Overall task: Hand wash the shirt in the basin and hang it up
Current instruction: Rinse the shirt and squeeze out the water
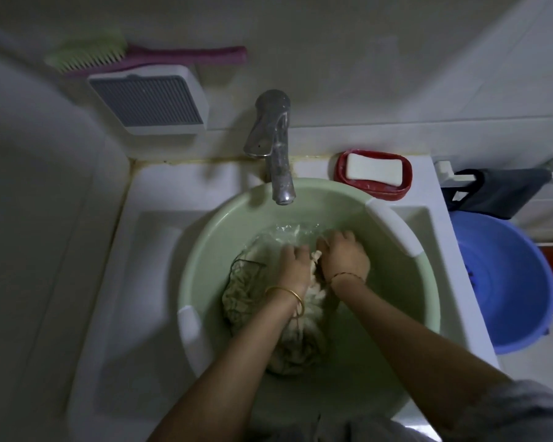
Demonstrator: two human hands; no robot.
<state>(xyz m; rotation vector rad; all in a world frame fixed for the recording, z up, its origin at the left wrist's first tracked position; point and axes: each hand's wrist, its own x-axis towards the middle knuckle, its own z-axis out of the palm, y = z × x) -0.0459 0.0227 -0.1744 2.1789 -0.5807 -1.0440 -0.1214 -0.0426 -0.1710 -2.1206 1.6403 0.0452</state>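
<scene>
Left hand [296, 266] and right hand [344, 255] side by side low in the basin [403, 282], knuckles up, fingers curled down into a bunched fold of the shirt [284, 339]; both gripping cloth, a pale ridge of it squeezed up between them. Gold bangle [284, 295] on the left wrist, thin cord on the right. Shirt lying directly under the hands, half sunk in shallow water, long axis running near to far, bulk trailing toward the near rim and slightly left, a darker netted edge fanned out left of the left hand. Left hand nearer that loose bulk; right hand nearer the far, wetter end below the tap [278, 148].

Likely mid-scrub, fold rubbed against fold; next stroke probably along that near-far line. Room free on the right half of the basin floor and at the far side beneath the spout, none running. Basin walls steep all round, white grips at far right and near left. Soap [374, 169] in its red dish just beyond the far-right rim, within the right hand's reach. Blue tub [517, 282] off to the right, well apart.
</scene>
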